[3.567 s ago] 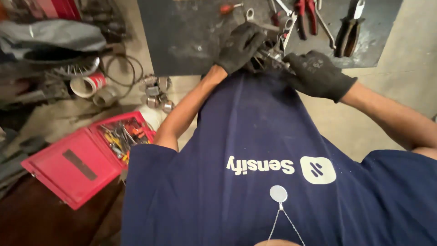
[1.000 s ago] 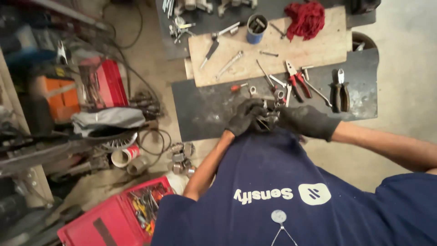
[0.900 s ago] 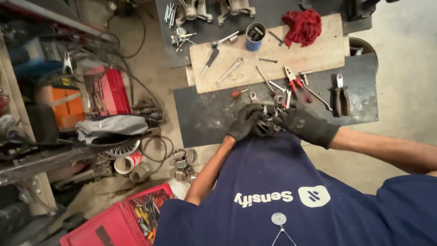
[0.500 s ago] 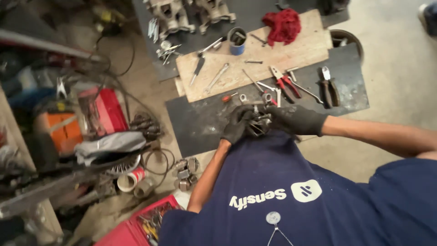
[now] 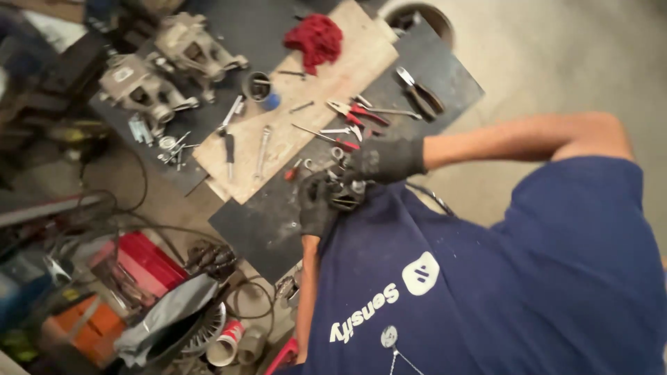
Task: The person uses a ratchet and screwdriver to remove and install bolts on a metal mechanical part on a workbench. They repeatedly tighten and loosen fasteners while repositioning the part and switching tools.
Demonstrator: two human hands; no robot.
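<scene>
- Left hand, black glove, fingers curled around the near-left side of a small metal part; grip closed on it
- Right hand, black glove, clamped over the top and far side of the same metal part; bare forearm runs off toward the right
- Metal part held between both hands, just above the dark mat, close to the person's navy shirt; its detail is too blurred to tell its kind
- Wooden board lies on the mat beyond the hands, tilted across the view
- On the board: red rag at the far end, red-handled pliers near the right hand, a spanner, a screwdriver
- Dark-handled pliers on the mat, right of the board
- Two grey motor housings at far left, apart from the hands
- Red toolbox and roll of tape on the floor at lower left, amid cables
</scene>
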